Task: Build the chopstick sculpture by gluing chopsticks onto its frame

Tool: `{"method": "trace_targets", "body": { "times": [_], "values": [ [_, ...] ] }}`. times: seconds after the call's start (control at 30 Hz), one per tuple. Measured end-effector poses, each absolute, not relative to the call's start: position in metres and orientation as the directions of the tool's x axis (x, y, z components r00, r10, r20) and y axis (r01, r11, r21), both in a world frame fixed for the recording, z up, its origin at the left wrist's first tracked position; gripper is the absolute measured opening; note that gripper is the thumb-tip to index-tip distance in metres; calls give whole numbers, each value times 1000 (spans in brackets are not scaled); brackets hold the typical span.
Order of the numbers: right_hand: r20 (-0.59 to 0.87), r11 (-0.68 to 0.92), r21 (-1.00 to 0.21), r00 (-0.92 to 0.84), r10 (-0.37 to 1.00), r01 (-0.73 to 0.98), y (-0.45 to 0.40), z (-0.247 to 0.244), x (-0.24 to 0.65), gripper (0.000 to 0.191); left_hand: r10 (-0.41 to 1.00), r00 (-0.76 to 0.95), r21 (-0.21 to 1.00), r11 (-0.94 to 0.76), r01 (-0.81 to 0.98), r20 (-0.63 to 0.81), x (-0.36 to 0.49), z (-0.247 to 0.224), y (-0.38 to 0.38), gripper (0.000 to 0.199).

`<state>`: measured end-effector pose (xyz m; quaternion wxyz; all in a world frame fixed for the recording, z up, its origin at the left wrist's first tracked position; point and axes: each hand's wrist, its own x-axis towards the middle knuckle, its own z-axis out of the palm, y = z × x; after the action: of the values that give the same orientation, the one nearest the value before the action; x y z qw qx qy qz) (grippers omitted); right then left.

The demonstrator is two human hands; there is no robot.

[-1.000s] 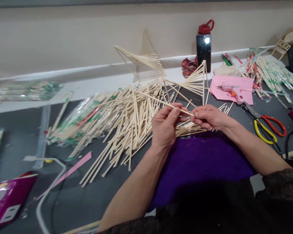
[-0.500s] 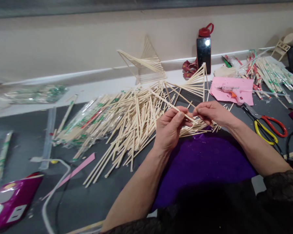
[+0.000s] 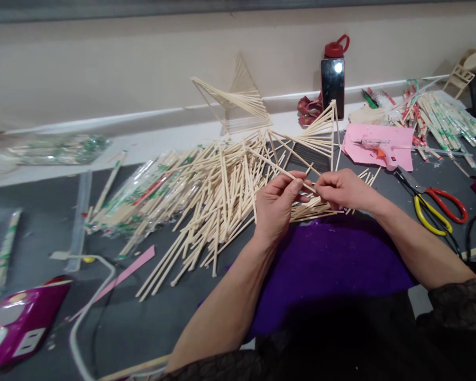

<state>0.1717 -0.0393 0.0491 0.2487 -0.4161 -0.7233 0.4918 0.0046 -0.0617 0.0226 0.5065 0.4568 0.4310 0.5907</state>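
My left hand (image 3: 277,203) is closed on a thin wooden stick (image 3: 275,166) that slants up to the left over a heap of loose sticks (image 3: 218,196). Close beside it, my right hand (image 3: 339,189) pinches near the end of the same stick; its fingertips hide the exact contact. A second stick (image 3: 297,153) also runs down to the right hand's fingers. Behind the hands stands a fanned stick structure (image 3: 319,132), and further back to the left is another twisted one (image 3: 238,100).
A glue gun (image 3: 381,150) lies on pink paper (image 3: 353,140). Scissors (image 3: 432,209) are right of my forearm. A phone (image 3: 332,87) leans on a red-capped bottle (image 3: 336,47). Wrapped chopsticks (image 3: 138,196) lie left; a white cable (image 3: 77,328) curves at front left.
My right hand has shifted slightly down and closed in on the stick's end beside my left hand. The camera view has moved slightly.
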Motion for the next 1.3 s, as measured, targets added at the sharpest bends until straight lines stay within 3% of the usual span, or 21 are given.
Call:
{"method": "trace_targets", "body": {
  "times": [0.1, 0.17, 0.3, 0.4, 0.53, 0.83, 0.93, 1.0, 1.07, 1.13, 1.2, 1.3],
  "values": [
    [-5, 288, -831, -525, 851, 475, -41, 49, 170, 20, 995, -51, 977, -90, -192, 82, 5, 20, -60, 31],
    [-10, 276, -838, -519, 855, 471, -40, 47, 169, 23, 997, -38, 977, -69, -201, 63, 4, 19, -59, 33],
    [-121, 5, -975, -549, 827, 221, -36, 41, 168, 16, 999, -25, 961, -36, -275, 31, 2, 21, -58, 36],
    [-177, -174, -983, -541, 822, 57, -32, 35, 167, 12, 999, -22, 941, -33, -337, 28, 0, 23, -56, 36],
    [-215, -267, -963, -488, 846, -39, -28, 32, 168, 12, 998, -38, 919, -55, -390, 44, -1, 25, -54, 35],
    [-154, -211, -975, -472, 868, -71, -30, 35, 169, 14, 991, -96, 938, -122, -325, 96, 0, 23, -54, 34],
    [-157, -155, -987, -433, 888, 41, -32, 34, 165, 11, 981, -123, 960, -175, -220, 151, 1, 23, -57, 31],
    [-92, -5, -978, -410, 907, 208, -34, 32, 164, 11, 976, -127, 969, -194, -150, 176, 1, 22, -58, 29],
    [91, 298, -854, -442, 893, 426, -35, 30, 164, 13, 978, -108, 975, -192, -115, 180, 0, 20, -59, 27],
    [251, 579, -549, -542, 802, 603, -36, 28, 166, 15, 982, -69, 977, -184, -107, 177, -1, 18, -58, 26],
    [273, 690, -227, -636, 722, 687, -38, 29, 167, 19, 983, -27, 979, -182, -90, 180, -1, 16, -58, 22],
    [174, 708, 17, -699, 694, 706, -42, 33, 169, 24, 978, 6, 978, -207, -15, 207, 0, 15, -59, 19]
  ]
}}
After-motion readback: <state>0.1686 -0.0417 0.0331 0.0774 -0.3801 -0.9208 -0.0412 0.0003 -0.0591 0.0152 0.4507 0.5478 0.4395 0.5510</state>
